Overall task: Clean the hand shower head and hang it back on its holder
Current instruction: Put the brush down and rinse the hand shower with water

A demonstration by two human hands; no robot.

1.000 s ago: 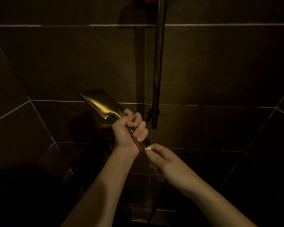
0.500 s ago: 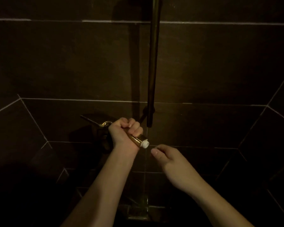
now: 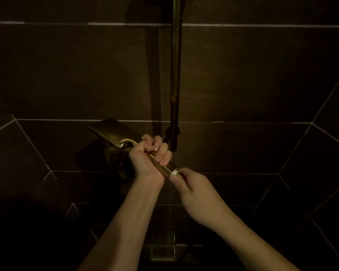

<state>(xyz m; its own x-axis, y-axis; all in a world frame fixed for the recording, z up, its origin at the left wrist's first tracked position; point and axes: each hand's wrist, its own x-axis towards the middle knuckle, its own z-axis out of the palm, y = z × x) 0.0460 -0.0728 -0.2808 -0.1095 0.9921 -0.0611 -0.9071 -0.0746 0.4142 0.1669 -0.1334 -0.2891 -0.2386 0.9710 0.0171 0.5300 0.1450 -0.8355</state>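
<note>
Two bare forearms reach up from lower frame, converging at centre. Left hand is fisted, fingers curled tight w/ knuckles facing camera, wrist bent slightly back, gripping the handle of the brass-coloured metal hand shower head. Right hand sits just below and right of it, back of hand up, thumb & forefinger pinching at the handle's lower end. Left forearm runs steeply up; right forearm comes in diagonally from lower right.

A dim shower stall: dark wall tiles and a brass riser pipe.
</note>
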